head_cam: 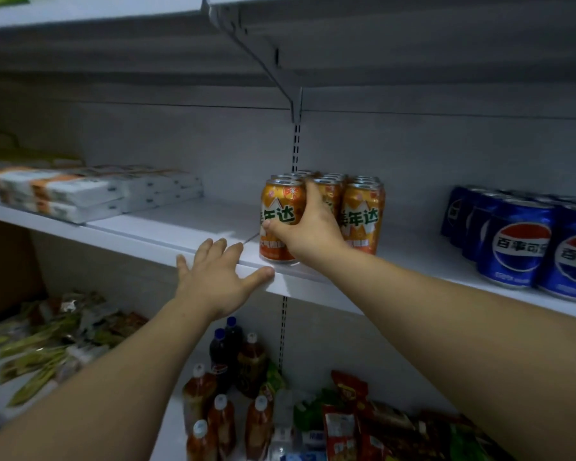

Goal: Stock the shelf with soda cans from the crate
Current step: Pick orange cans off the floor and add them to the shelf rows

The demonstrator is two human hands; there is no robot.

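Observation:
An orange soda can (279, 214) stands upright at the front edge of the white middle shelf (193, 224). My right hand (308, 229) grips it from the right side, thumb across its front. Several more orange cans (361, 214) stand in rows right behind and beside it. My left hand (218, 276) rests flat on the shelf's front edge, fingers spread, just left of the gripped can. The crate is out of view.
Several blue cola cans (512, 244) stand at the shelf's right. White boxes (90, 194) lie stacked at its left. Below are bottles (233, 387), red snack bags (350, 424) and green packets (47, 347). A metal bracket (293, 104) holds the upper shelf.

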